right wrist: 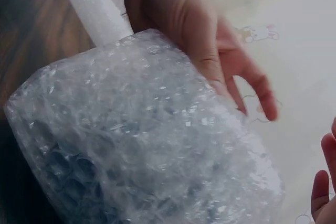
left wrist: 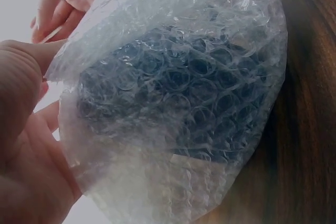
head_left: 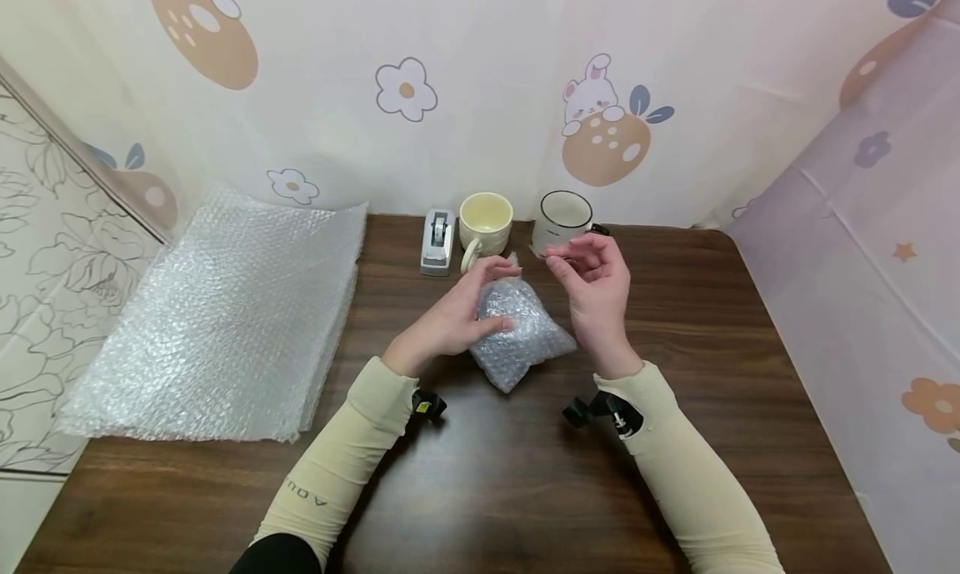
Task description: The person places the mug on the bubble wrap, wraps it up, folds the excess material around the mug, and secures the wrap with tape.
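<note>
A bubble-wrapped bundle [head_left: 517, 328] stands on the table between the hands, and something dark shows through its wrap [left wrist: 178, 82]. My left hand [head_left: 461, 311] holds it from the left, thumb across its near face and fingers over its top. Just right of the bundle and apart from it, my right hand [head_left: 600, 287] is raised. Its thumb and forefinger come close together; whether a thin, clear thing is between them I cannot tell. In the right wrist view only some fingertips [right wrist: 323, 198] of that hand show at the edge.
Behind the bundle stand a grey tape dispenser [head_left: 438, 241], a cream mug [head_left: 486, 224] and a clear glass mug with a dark rim [head_left: 562, 220]. Stacked bubble wrap sheets [head_left: 217, 324] cover the table's left side. A patterned curtain [head_left: 480, 82] hangs along the back edge.
</note>
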A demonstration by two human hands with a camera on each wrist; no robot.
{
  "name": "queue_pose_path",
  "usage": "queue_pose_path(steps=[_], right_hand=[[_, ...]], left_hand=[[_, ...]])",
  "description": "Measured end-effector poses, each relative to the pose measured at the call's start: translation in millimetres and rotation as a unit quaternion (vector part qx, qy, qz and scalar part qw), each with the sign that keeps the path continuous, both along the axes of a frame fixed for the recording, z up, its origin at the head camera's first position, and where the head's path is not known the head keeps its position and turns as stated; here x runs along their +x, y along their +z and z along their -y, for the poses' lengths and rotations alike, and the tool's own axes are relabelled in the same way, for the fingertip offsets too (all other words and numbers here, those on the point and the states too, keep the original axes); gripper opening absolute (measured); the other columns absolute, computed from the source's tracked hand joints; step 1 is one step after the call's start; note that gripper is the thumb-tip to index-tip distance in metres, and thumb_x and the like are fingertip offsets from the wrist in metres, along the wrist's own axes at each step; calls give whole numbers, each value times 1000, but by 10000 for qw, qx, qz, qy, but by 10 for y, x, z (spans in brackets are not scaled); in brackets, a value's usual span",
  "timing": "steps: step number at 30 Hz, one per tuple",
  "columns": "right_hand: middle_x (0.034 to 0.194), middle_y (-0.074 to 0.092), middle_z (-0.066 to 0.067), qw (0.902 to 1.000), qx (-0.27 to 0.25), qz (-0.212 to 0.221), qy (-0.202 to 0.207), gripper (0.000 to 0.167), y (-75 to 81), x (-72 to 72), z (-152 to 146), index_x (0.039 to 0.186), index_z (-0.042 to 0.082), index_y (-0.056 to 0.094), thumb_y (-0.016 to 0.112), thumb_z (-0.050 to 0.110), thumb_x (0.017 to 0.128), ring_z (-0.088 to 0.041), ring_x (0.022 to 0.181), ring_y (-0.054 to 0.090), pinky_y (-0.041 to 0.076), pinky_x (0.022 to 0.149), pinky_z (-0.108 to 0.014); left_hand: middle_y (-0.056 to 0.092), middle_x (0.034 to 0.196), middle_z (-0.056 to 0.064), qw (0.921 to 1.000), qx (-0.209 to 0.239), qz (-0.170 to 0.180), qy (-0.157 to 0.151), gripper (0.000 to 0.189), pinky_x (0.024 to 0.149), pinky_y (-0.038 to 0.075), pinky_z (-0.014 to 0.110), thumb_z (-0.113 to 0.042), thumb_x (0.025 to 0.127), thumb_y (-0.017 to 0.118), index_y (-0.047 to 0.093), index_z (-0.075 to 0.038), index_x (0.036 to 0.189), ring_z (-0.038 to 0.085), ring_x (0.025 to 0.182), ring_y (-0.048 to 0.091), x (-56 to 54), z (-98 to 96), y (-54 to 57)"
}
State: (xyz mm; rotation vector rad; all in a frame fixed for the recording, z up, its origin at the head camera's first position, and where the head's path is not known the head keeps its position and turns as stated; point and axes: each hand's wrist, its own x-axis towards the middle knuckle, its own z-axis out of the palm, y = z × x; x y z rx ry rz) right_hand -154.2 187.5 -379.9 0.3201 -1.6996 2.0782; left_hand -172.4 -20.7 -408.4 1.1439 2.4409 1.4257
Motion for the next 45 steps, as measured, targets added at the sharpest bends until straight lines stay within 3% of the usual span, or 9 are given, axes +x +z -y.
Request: queue_pose_path(steps=[4,7,11,15,21,28,32,39,45], right_hand=[[99,70,-16,9996,-109,-140,239,31,16,30,-19,112,-5,55,69,-13,86,-26,90,71,57,83,-34],[103,67,-17,9983,72,23,573,35,6,58,-38,116,-3,55,66,-17,86,-24,89,70,57,82,-35],[111,63,-22,9938,497,455,884,45,-41,83,-48,121,2,54,65,-21,84,-21,90,70,57,82,-34],[117,58,-28,9841,1092,836,1123,49,-88,85,-23,126,-4,49,66,-21,83,-18,91,70,57,82,-31],[119,61,-21,9592,2448,1133,850,50,-113,85,29,127,-2,51,74,-12,83,-20,91,71,57,79,-27],[110,64,-10,9099,4052,851,242,45,-87,90,105,118,2,59,79,-7,79,-18,88,72,57,82,-39],[109,64,-10,8956,4394,684,99,44,-70,99,128,117,2,60,80,-7,78,-18,87,72,56,84,-41],[108,65,-9,8853,4600,686,-60,41,-52,114,146,116,3,61,80,-1,80,-19,89,70,56,84,-41],[113,66,-10,8656,4910,978,-46,45,-43,77,83,119,7,61,83,9,80,-30,107,59,46,92,-48]], left_hand=[[47,149,7,9997,-165,-193,-13,41,115,27,34,-17,89,76,54,-8,123,21,139,39,3,18,-7],[46,151,8,9986,-418,-314,44,25,115,27,35,-21,91,74,64,-9,110,22,140,37,12,33,-10],[44,153,4,9971,-677,-267,207,24,115,28,34,-28,94,71,67,-11,111,20,141,36,31,45,-6],[42,155,2,9963,-774,-209,299,25,115,28,36,-29,94,71,69,-12,112,20,142,35,38,48,-2],[41,155,1,9966,-736,-80,359,25,115,28,37,-29,93,72,70,-12,112,21,142,34,30,43,8],[42,154,4,9968,-703,0,372,28,116,28,37,-28,92,74,69,-9,112,21,142,34,35,54,10],[45,151,8,9978,-561,-158,321,25,115,28,39,-26,91,75,63,-10,106,24,141,36,35,56,0],[43,153,7,9970,-615,-447,158,13,114,30,42,-28,94,72,69,-17,99,26,140,35,38,78,-35],[43,153,6,9969,-664,-422,85,13,113,30,41,-29,95,70,69,-18,100,25,140,35,44,86,-48]])
